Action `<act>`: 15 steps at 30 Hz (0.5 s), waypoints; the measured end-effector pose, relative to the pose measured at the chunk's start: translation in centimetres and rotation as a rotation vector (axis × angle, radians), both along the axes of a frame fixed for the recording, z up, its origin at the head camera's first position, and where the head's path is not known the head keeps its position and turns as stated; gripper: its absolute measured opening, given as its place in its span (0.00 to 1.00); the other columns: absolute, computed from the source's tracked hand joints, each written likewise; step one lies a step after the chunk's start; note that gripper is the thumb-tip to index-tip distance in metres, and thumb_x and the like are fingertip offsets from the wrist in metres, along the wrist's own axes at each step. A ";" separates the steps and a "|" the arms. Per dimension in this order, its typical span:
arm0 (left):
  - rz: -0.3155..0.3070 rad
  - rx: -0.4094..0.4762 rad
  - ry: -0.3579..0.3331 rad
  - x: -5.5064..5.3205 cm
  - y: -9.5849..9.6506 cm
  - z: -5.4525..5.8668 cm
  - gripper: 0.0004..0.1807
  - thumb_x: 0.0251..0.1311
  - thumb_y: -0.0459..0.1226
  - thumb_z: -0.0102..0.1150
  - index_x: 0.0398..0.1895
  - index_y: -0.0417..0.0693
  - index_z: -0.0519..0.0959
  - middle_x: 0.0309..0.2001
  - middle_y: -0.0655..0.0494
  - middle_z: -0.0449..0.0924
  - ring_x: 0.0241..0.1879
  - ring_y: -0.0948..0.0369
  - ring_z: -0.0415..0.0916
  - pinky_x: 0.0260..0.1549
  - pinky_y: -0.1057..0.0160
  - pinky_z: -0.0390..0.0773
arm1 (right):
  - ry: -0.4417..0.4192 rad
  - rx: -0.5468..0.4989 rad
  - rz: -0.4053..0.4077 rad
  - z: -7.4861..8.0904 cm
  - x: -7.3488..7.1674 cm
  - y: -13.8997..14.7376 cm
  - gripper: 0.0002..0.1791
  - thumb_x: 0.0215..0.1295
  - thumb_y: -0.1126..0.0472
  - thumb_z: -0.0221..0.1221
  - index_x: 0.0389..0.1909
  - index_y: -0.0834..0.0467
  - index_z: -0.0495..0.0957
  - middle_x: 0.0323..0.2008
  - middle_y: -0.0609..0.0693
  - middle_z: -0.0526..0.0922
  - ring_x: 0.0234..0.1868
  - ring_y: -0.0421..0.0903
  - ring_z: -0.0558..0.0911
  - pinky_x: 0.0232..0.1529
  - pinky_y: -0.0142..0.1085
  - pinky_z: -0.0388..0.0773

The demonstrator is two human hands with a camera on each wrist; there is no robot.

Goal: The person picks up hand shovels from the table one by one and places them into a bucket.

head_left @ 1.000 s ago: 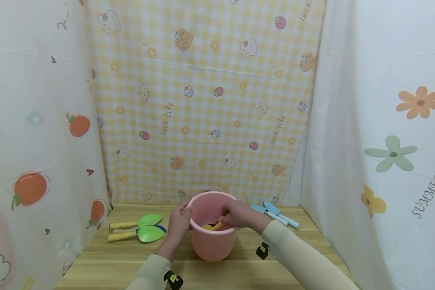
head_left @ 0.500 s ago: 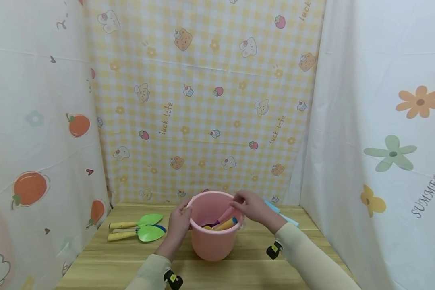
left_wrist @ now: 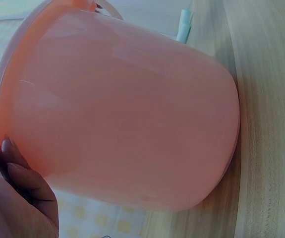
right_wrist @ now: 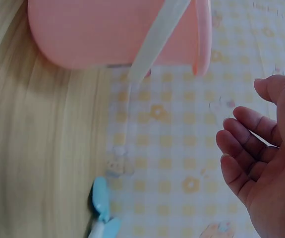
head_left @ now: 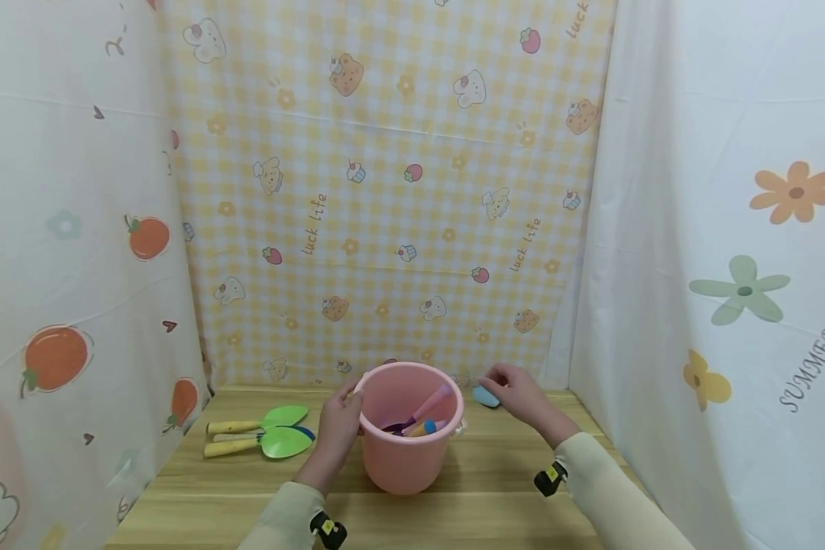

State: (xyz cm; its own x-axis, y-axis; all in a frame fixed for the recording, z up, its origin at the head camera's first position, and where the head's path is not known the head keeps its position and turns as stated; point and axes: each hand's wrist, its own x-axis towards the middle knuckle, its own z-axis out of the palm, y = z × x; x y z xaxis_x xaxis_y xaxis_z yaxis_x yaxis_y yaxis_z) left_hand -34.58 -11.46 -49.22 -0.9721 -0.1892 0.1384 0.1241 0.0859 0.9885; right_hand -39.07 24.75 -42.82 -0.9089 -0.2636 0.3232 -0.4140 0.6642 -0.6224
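A pink bucket [head_left: 404,466] stands upright on the wooden table. My left hand [head_left: 339,424] grips its rim at the left side, the curled fingers against the outer wall in the left wrist view. Inside the bucket lie a purple shovel with a pink handle [head_left: 431,401] and a yellow handle with a blue end [head_left: 422,428]. To the right of the bucket, my right hand [head_left: 522,397] hangs in the air, its fingers loosely bent and holding nothing. Below it, a light blue garden trowel [right_wrist: 100,196] lies on the table beside a second one, both mostly hidden by the hand in the head view.
Left of the bucket lie green trowels [head_left: 286,443] with yellow handles, a dark blue one among them. The bucket's white carrying handle [right_wrist: 159,39] hangs down its right side. Patterned cloth [head_left: 385,229] hangs behind the table and on both sides.
My right hand has come out of the bucket, letting go of the yellow handle and then the pink one, and has moved right over the blue trowels. My left hand stays on the rim.
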 end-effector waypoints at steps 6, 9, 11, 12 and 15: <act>-0.002 -0.007 -0.008 -0.1 -0.1 0.0 0.27 0.87 0.48 0.51 0.80 0.46 0.74 0.26 0.54 0.75 0.27 0.58 0.76 0.30 0.63 0.80 | -0.024 -0.011 -0.070 -1.5 -0.4 2.6 0.12 0.83 0.55 0.64 0.40 0.59 0.84 0.35 0.49 0.83 0.34 0.46 0.77 0.37 0.41 0.76; 0.000 -0.004 -0.008 0.0 -0.1 0.0 0.27 0.86 0.47 0.52 0.80 0.46 0.74 0.26 0.54 0.76 0.26 0.58 0.76 0.30 0.62 0.81 | -0.039 -0.013 -0.114 -2.4 -0.8 3.9 0.12 0.83 0.56 0.64 0.39 0.60 0.82 0.35 0.50 0.81 0.36 0.46 0.76 0.40 0.42 0.76; 0.000 -0.002 -0.008 0.1 -0.1 0.1 0.27 0.87 0.47 0.52 0.80 0.46 0.74 0.26 0.54 0.75 0.26 0.58 0.76 0.30 0.62 0.81 | -0.043 -0.005 -0.138 -3.0 -1.0 4.7 0.12 0.83 0.57 0.63 0.38 0.59 0.81 0.34 0.49 0.80 0.35 0.46 0.75 0.40 0.41 0.75; -0.001 0.000 -0.008 0.1 0.0 0.1 0.27 0.87 0.47 0.52 0.80 0.46 0.74 0.26 0.54 0.75 0.26 0.58 0.76 0.30 0.61 0.81 | -0.044 -0.003 -0.149 -3.3 -1.2 5.0 0.12 0.83 0.57 0.63 0.38 0.59 0.81 0.32 0.49 0.79 0.34 0.46 0.75 0.39 0.41 0.74; -0.005 0.006 -0.006 0.1 0.0 0.2 0.27 0.87 0.47 0.52 0.80 0.46 0.74 0.26 0.54 0.75 0.26 0.58 0.75 0.29 0.61 0.80 | -0.046 0.001 -0.174 -4.0 -1.5 5.8 0.11 0.83 0.58 0.63 0.38 0.60 0.81 0.32 0.50 0.80 0.34 0.46 0.76 0.37 0.40 0.75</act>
